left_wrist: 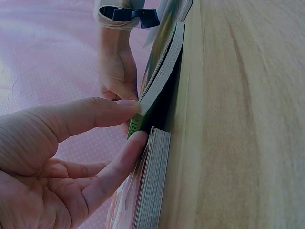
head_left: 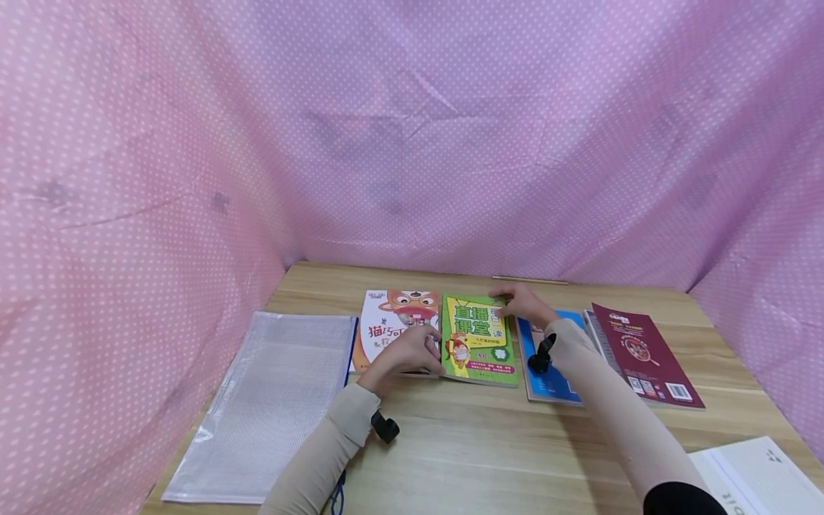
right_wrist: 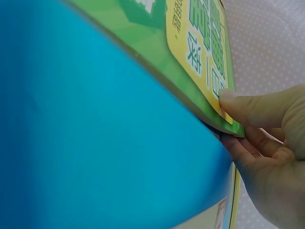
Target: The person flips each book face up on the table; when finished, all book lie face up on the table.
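Note:
A green and yellow book [head_left: 479,357] lies in the middle of the wooden table, slightly raised at its near edge. My left hand [head_left: 408,352] pinches its left side between thumb and index finger; in the left wrist view the book's pages [left_wrist: 164,71] show beside the thumb [left_wrist: 112,113]. At the upper right corner, my right hand [head_left: 524,304] grips the same book, thumb on the cover and fingers beneath. To the left, partly behind my left hand, is a white and orange book [head_left: 380,322]. Under my right wrist lies a blue book [head_left: 547,383].
Right of the blue book are a maroon book [head_left: 644,343] and a spiral-bound edge [head_left: 601,340]. A clear mesh zip pouch [head_left: 270,400] lies at left. A pale notebook [head_left: 766,472] sits at the near right, and a thin pencil-like stick [head_left: 531,280] along the back edge.

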A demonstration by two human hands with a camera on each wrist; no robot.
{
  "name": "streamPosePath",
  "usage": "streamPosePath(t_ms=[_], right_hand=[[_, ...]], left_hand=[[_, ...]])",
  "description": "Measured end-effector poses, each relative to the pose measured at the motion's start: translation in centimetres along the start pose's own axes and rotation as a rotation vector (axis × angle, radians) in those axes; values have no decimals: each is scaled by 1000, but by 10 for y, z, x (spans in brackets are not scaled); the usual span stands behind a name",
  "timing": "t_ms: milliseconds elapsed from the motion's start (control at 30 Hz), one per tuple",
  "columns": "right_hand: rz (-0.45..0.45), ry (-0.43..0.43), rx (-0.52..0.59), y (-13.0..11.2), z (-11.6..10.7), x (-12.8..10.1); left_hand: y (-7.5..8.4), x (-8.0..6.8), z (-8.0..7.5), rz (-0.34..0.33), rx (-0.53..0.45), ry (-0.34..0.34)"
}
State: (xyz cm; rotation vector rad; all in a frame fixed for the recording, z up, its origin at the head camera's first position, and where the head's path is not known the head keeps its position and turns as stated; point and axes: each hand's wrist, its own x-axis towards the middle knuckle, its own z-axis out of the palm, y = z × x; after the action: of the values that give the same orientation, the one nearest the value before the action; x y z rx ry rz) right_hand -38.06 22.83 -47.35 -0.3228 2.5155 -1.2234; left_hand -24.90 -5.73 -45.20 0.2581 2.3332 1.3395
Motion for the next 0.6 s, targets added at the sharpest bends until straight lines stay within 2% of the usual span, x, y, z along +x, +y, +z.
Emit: streamPosePath(t_ms=[267,600], right_hand=[[15,10,-12,-2,1,-2],[-2,12,-44,-4,3,-5]], left_hand=[[-5,4,2,-8,-33,3],[-3,4,5,25,63,-23]])
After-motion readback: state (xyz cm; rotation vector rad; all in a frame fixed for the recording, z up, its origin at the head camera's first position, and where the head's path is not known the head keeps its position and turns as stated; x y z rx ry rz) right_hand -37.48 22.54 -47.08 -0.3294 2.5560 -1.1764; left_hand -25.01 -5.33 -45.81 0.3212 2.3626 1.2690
